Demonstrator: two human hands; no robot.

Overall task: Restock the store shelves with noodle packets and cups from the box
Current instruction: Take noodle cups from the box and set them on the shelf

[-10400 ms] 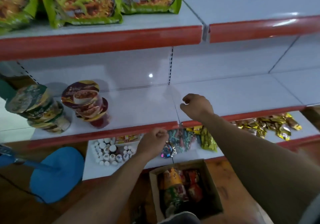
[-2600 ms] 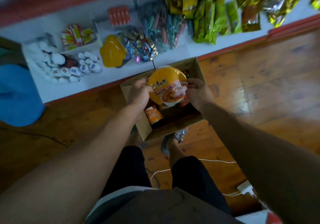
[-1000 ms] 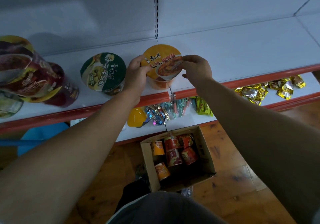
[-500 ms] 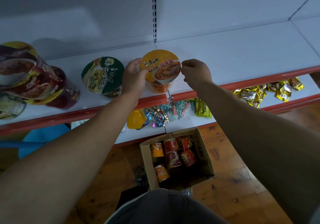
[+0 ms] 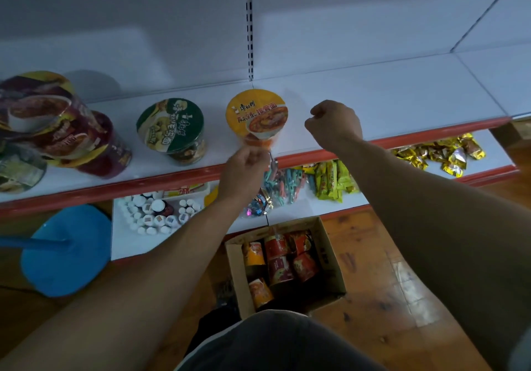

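Note:
An orange noodle cup [image 5: 256,117] stands upright near the front edge of the white shelf [image 5: 388,106]. A green cup [image 5: 171,127] stands to its left, and stacked purple cups [image 5: 71,135] lean further left. My left hand [image 5: 244,169] hangs just in front of and below the orange cup, fingers curled, holding nothing. My right hand [image 5: 334,123] hovers over the shelf to the right of that cup, curled into a loose fist and apart from it. On the floor below sits the cardboard box [image 5: 330,258] with several red and orange cups [image 5: 283,258] inside.
The lower shelf carries small white bottles [image 5: 149,215], coloured clips [image 5: 283,183], yellow-green packets [image 5: 330,181] and gold packets [image 5: 442,155]. A blue plastic stool [image 5: 66,250] stands on the wooden floor at the left. The shelf to the right of the orange cup is bare.
Both hands have let go of the orange cup, which now stands on the shelf. My left hand dropped below the shelf edge and my right hand drew off to the right.

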